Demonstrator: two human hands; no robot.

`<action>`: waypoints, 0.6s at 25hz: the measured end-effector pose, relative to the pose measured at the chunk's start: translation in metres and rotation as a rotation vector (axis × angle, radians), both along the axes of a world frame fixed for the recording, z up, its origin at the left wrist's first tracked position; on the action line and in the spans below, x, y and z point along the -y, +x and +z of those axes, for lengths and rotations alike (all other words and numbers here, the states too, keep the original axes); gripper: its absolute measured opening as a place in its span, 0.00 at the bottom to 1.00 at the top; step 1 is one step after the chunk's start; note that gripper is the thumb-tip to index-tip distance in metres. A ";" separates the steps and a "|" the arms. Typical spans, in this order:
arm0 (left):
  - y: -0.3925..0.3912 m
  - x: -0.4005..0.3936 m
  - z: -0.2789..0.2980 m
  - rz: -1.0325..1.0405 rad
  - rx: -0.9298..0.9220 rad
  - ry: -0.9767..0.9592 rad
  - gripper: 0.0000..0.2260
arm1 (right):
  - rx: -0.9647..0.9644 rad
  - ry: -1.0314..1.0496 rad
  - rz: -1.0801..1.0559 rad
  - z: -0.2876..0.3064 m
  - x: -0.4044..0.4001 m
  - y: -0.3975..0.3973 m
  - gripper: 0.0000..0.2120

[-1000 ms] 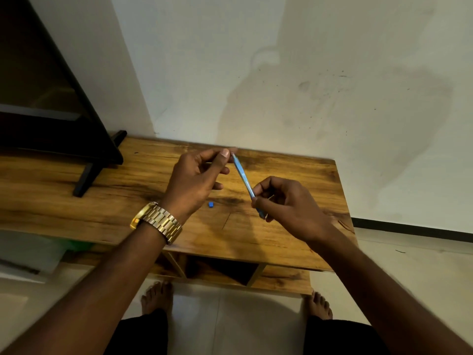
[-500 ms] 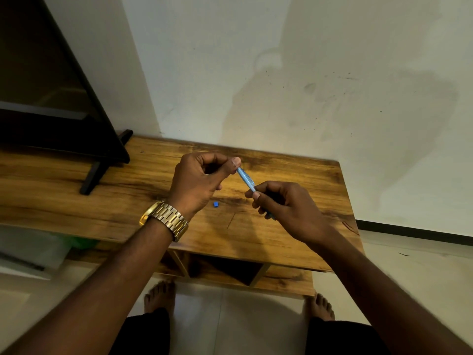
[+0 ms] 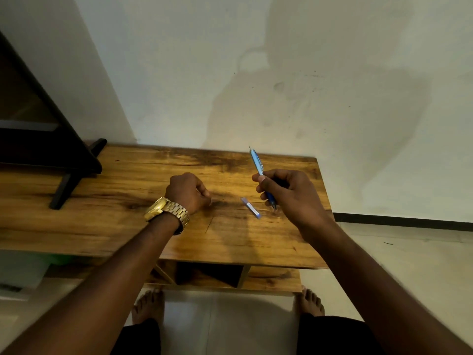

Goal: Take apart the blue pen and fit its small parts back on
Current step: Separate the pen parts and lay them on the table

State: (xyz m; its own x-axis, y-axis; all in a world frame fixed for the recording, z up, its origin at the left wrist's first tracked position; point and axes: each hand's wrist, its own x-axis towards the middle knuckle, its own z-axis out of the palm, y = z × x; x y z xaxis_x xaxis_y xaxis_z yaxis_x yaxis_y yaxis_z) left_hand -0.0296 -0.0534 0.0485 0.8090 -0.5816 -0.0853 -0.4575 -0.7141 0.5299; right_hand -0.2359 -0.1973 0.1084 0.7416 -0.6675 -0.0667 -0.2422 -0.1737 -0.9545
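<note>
right hand (image 3: 291, 196): raised a little above the wooden table (image 3: 107, 226), fingers and thumb curled round the blue pen (image 3: 256, 161), gripping it at mid-length. pen tilted, its thin pointed end up and away toward the wall (image 3: 281, 60), its darker lower end emerging under the hand, close to the tabletop; whether it touches the wood cannot be told.

left hand (image 3: 188, 192): lowered onto the table, knuckles up, fingers curled in toward the palm. fingertips hidden against the wood at its right side; whether they pinch anything cannot be told. gold watch (image 3: 166, 211) on this wrist.

small pale-blue part (image 3: 251, 207): short, slim piece lying flat and loose on the tabletop, set on a diagonal, between the two hands and nearer the right one; touching neither. image of it somewhat blurred.

table: long, brown, grain-marked top, standing against the wall; open shelf compartments below its front edge.

dark screen (image 3: 38, 124): at the table's far left, on a black splayed foot (image 3: 66, 188), well apart from both hands.

bare feet (image 3: 149, 307): on the pale floor beneath the table's front edge, one under each arm.
</note>
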 end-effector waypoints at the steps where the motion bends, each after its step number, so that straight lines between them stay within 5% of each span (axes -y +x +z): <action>1: 0.001 0.004 -0.006 0.009 0.016 0.032 0.07 | 0.002 -0.002 0.002 0.000 0.002 -0.001 0.10; 7: 0.004 0.006 -0.004 -0.029 0.057 0.000 0.07 | 0.023 0.033 -0.002 0.003 0.004 0.001 0.11; 9: 0.007 -0.001 0.026 0.014 0.040 -0.179 0.10 | 0.038 0.047 0.001 0.005 0.004 0.000 0.11; 12: -0.005 -0.024 0.081 0.053 -0.230 -0.680 0.08 | 0.043 0.017 0.040 0.010 0.000 -0.005 0.10; 15: -0.046 -0.036 0.090 -0.007 -0.255 -0.684 0.07 | 0.004 -0.031 0.107 0.009 -0.011 -0.006 0.10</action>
